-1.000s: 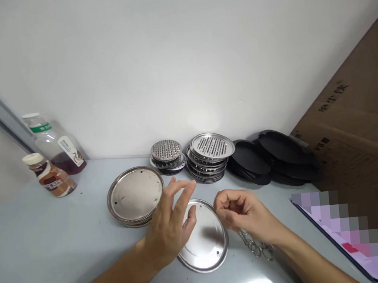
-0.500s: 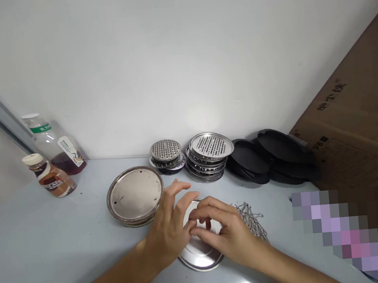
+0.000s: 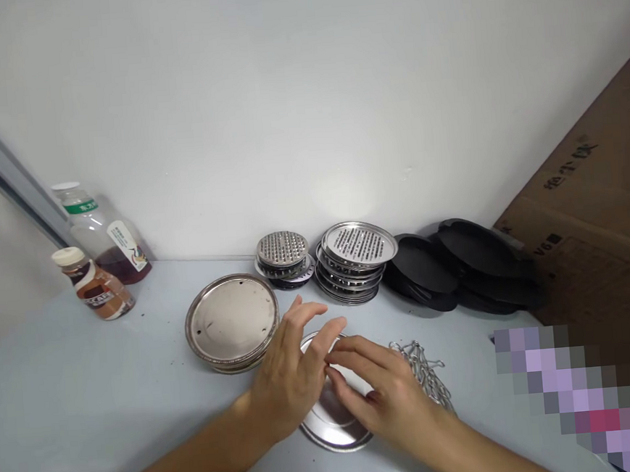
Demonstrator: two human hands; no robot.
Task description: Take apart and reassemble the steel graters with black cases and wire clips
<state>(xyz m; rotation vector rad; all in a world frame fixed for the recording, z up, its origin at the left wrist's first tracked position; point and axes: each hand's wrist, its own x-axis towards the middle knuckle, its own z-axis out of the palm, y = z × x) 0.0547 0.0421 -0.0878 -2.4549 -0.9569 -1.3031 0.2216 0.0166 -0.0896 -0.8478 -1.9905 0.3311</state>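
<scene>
Both hands meet above a round, shiny metal plate (image 3: 338,430) lying on the table. On my left hand (image 3: 291,380), the outer fingers stretch up and apart, while the thumb and forefinger close near the right fingertips. My right hand (image 3: 384,387) curls in with its thumb and fingers pinched. What the fingertips hold, if anything, is too small or hidden to make out. Just right of the plate lies a heap of bent wire clips (image 3: 427,376). Left of the hands stands a stack of round metal lids (image 3: 234,319) with small holes.
Against the wall stand a small stack of perforated discs (image 3: 282,249), a taller stack of slotted discs (image 3: 357,251) and black round pans (image 3: 424,267). Two bottles, one brown-labelled (image 3: 98,289) and one clear (image 3: 125,254), stand at the left. A cardboard box (image 3: 589,192) is at the right.
The view has shifted slightly, moving things a little to the right. My right fingertips have drawn closer together; both hands stay over the plate.
</scene>
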